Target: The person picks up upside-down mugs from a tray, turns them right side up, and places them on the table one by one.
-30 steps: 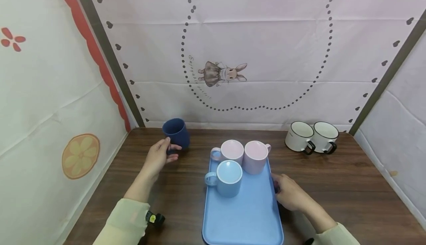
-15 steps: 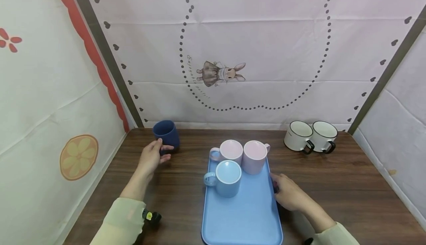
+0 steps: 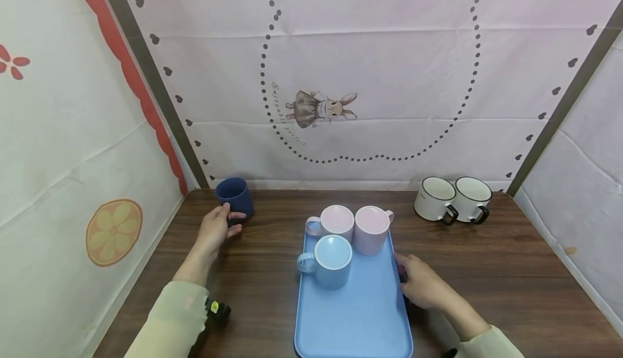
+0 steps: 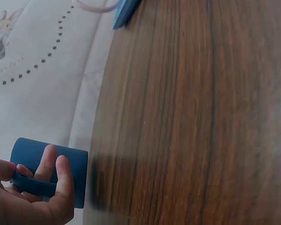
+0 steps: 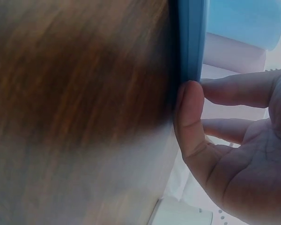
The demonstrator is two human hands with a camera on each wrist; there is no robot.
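At the table's back left, my left hand (image 3: 214, 229) holds a dark blue mug (image 3: 235, 194) by its handle. In the left wrist view the fingers curl through and about the handle of the mug (image 4: 77, 176), whose base is close to the wood. My right hand (image 3: 422, 282) is at the right edge of a light blue tray (image 3: 360, 320). The right wrist view shows thumb and forefinger pinching the rim of the tray (image 5: 191, 42). On the tray's far half stand a light blue mug (image 3: 332, 266) and two pale pink mugs (image 3: 337, 220), close together.
Two white enamel mugs (image 3: 435, 201) with black rims and handles stand side by side at the back right of the brown wooden table (image 3: 506, 282). Printed cloth walls (image 3: 389, 77) rise along the back and both sides.
The left hand has moved left with the dark blue mug, towards the back left corner. The right hand and the tray with its mugs stay in place.
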